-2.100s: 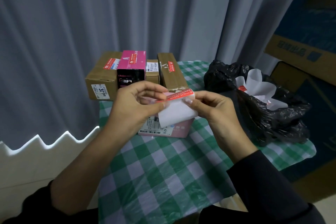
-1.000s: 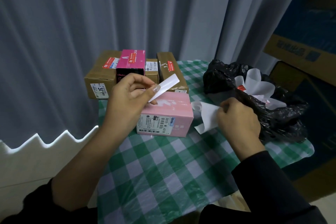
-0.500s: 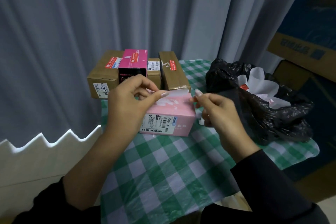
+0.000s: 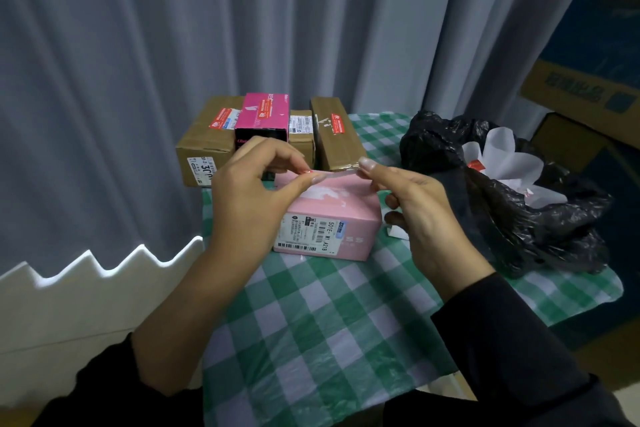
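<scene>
Two hands hold a thin strip over a pink box.

The strip (image 4: 341,175) is stretched flat just above the top of the pink box (image 4: 332,218), which sits in the middle of the checked surface (image 4: 311,322). The left hand (image 4: 252,198) pinches the strip's left end with thumb and first finger. The right hand (image 4: 415,208) pinches the right end the same way. A second ago only the left hand held the strip, tipped up in the air, and the right hand was down holding a white paper scrap (image 4: 394,231). Now that scrap lies alone at 3 o'clock from the pink box. Farther out at 3 o'clock is a black bag (image 4: 502,218) with white paper (image 4: 502,156) inside. At 12 o'clock stand brown boxes (image 4: 207,146) and a bright pink box (image 4: 265,111), with a grey curtain (image 4: 173,28) behind.
</scene>
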